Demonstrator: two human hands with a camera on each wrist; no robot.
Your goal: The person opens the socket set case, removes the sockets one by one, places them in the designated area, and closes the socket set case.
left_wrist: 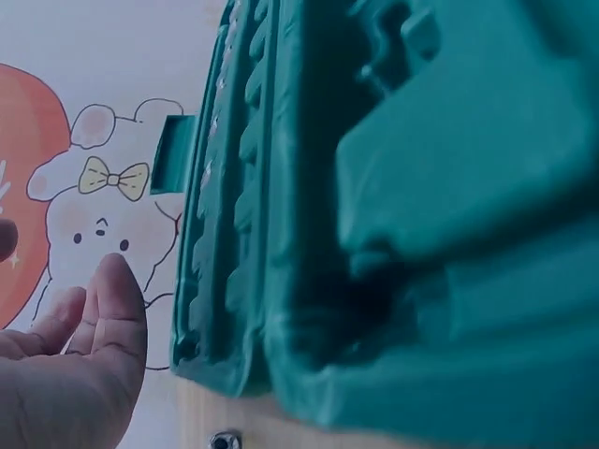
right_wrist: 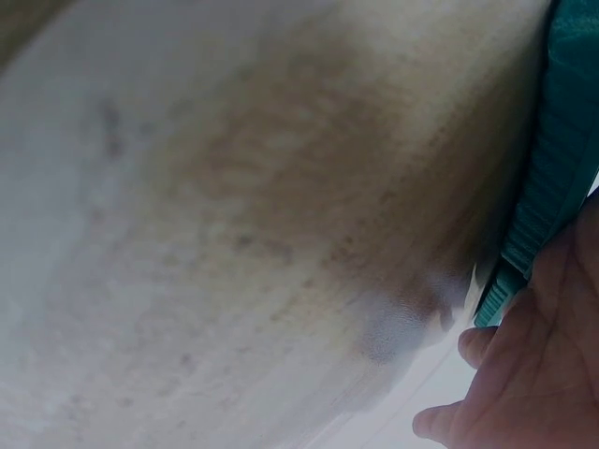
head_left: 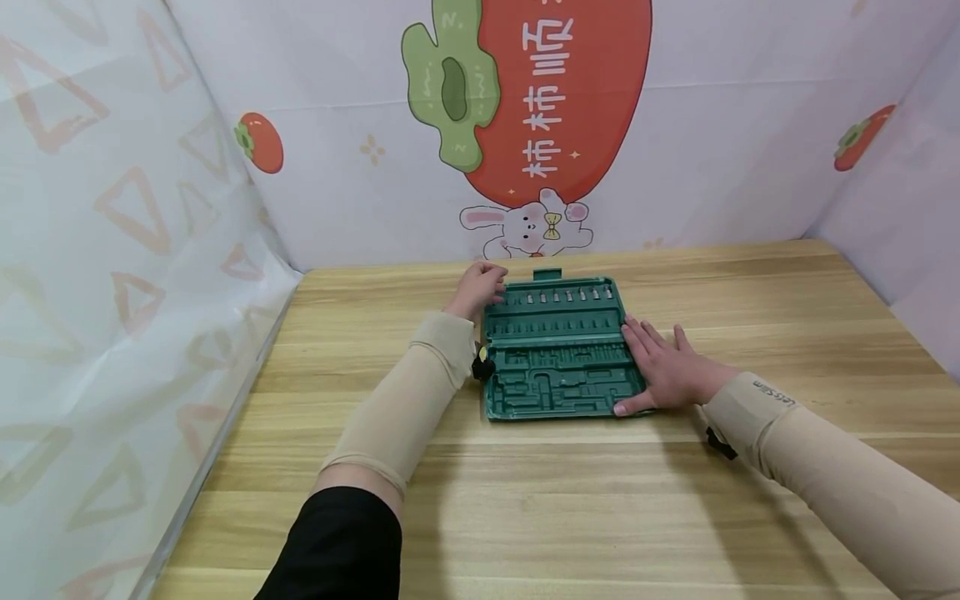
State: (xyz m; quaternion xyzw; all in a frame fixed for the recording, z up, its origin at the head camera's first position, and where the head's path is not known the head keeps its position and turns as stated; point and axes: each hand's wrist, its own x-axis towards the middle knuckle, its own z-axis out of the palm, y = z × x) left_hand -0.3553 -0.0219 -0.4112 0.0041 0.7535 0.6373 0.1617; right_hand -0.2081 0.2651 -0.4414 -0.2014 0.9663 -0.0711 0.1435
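A green plastic tool case (head_left: 566, 340) lies unfolded on the table, its moulded slots facing up. Several small metal sockets (head_left: 569, 296) stand in a row along the lid's far part; the other recesses show no tools. My left hand (head_left: 477, 289) is at the lid's far left corner, fingers loosely bent. In the left wrist view that hand (left_wrist: 80, 360) is beside the case, with nothing visible in its fingers. My right hand (head_left: 670, 364) rests against the case's right edge, fingers spread, thumb at the near corner.
A small round metal piece (left_wrist: 225, 440) lies on the wood beside the case in the left wrist view. The wooden table (head_left: 525, 508) is bounded by a printed cloth (head_left: 360, 200) behind and a patterned sheet (head_left: 120, 275) on the left.
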